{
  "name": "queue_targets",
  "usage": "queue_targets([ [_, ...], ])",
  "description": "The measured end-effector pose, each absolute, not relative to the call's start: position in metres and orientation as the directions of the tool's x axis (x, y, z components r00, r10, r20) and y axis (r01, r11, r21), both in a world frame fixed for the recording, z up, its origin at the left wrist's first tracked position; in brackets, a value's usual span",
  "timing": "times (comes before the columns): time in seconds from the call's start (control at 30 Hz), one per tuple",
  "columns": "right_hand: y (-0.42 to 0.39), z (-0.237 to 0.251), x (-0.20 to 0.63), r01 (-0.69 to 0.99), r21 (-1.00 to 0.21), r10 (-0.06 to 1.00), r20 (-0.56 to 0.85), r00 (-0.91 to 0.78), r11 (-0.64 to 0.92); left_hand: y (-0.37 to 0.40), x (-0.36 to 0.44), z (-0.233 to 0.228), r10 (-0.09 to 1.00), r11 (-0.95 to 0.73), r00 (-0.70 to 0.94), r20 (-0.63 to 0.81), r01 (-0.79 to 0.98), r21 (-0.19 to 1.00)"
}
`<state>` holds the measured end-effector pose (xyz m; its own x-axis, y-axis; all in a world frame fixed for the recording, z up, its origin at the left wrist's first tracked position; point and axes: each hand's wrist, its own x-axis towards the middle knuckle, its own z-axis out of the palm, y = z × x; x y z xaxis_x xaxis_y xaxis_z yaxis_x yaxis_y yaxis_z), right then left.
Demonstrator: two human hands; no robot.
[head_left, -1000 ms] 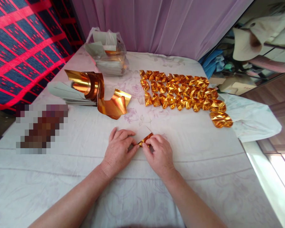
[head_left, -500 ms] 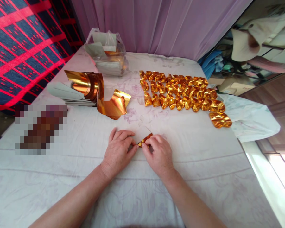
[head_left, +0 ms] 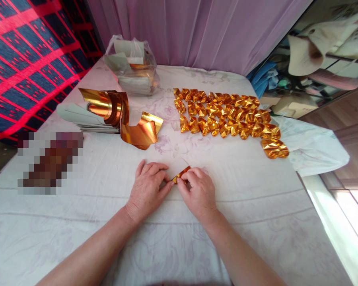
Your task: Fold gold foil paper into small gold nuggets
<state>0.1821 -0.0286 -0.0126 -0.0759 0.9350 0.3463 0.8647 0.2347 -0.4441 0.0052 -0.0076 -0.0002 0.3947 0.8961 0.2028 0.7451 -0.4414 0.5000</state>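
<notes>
A small sheet of gold foil paper [head_left: 181, 174] lies on the cloth-covered table in front of me. Its pale back faces up, and a gold strip is folded over along the near edge. My left hand [head_left: 150, 184] pinches the sheet's left corner with thumb and forefinger, the other fingers resting bent on the cloth. My right hand [head_left: 199, 190] grips the folded gold edge between thumb and fingers, hiding the right end. Further off, folded gold foil pieces [head_left: 223, 115] sit in rows.
A stack of foil sheets [head_left: 100, 129] with curled gold sheets [head_left: 140, 133] on top lies to the left. Behind it stands a clear plastic bag [head_left: 137, 75] of paper. A white bag [head_left: 316, 147] hangs over the right edge. A blurred patch covers something at left.
The view has shifted slightly. My hands stay on the sheet, and the pale part behind the gold fold looks slightly lower and flatter.
</notes>
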Motion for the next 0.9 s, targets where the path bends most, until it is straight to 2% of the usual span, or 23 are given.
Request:
queue_targets([
  [0.9,-0.0281,-0.0129,0.1805,0.876,-0.428,0.932,0.357,-0.061,0.221,-0.0067,0.007,-0.001,0.895,-0.446,0.39,0.217,0.76,0.472],
])
